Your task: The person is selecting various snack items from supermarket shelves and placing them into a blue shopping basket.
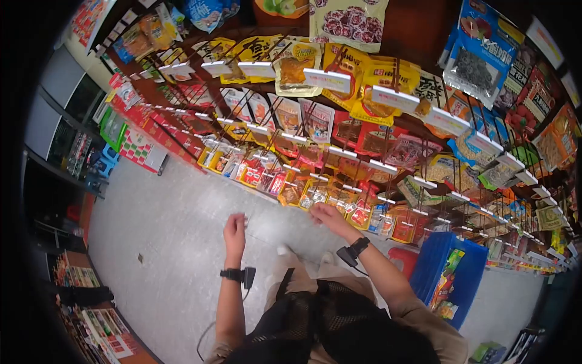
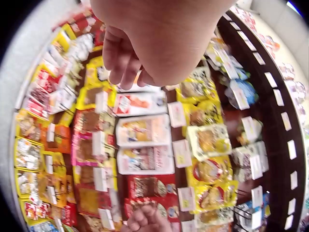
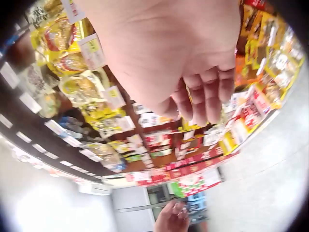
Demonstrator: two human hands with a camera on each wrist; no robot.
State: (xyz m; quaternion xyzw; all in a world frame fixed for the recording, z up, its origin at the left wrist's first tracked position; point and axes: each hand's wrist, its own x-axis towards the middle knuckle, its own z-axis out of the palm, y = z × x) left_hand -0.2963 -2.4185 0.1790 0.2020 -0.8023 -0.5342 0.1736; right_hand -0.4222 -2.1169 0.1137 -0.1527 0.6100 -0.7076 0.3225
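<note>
Both hands hang loosely curled in front of the body, with nothing in them. The left hand (image 1: pixel 235 229) is over the grey floor, thumb side inward. Farther right, the right hand (image 1: pixel 332 217) overlaps the lowest row of small snack packs (image 1: pixel 291 188) in the head view. Its relaxed fingers (image 3: pixel 211 99) show up close in the right wrist view. Facing the hands is a wall rack of hanging snack bags, among them yellow bags (image 1: pixel 388 88) and white packets (image 2: pixel 145 130).
A blue bin (image 1: pixel 424 273) with several colourful packs inside stands right of the legs. White price tags (image 1: pixel 327 80) stick out on hooks along the rack. Grey floor (image 1: pixel 163 242) stretches left, toward blue stools (image 1: pixel 106 161) and a low shelf (image 1: pixel 103 321) of goods.
</note>
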